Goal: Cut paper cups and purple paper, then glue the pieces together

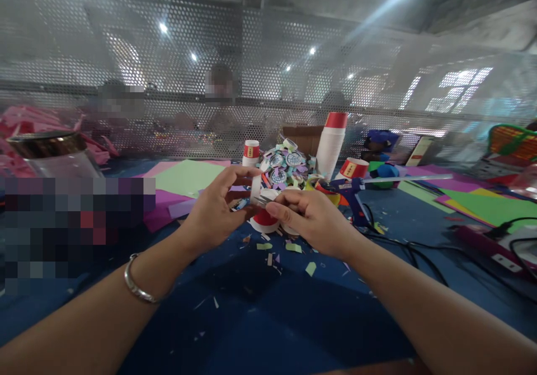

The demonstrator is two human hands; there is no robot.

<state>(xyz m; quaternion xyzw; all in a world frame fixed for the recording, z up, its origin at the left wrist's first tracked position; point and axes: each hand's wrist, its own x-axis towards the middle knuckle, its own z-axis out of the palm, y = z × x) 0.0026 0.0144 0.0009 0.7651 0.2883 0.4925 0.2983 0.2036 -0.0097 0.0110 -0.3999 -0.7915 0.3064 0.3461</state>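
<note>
Legible text: none — marks on the left paper cup (pixel 251 150) and the tilted paper cup (pixel 354 168) are too small to read.

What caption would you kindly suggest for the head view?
Left hand holds a white piece, right hand a metal tool, above paper scraps on a blue tabletop.

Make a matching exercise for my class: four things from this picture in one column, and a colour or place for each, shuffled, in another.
Things:
1. White piece
2. Bracelet
3. Cup stack
4. Glue gun

Colours and places:
A. Around the left wrist
B. Blue
C. Red at the top, white below
D. Held in the left fingers

Pairs: 1-D, 2-A, 3-C, 4-B
</note>
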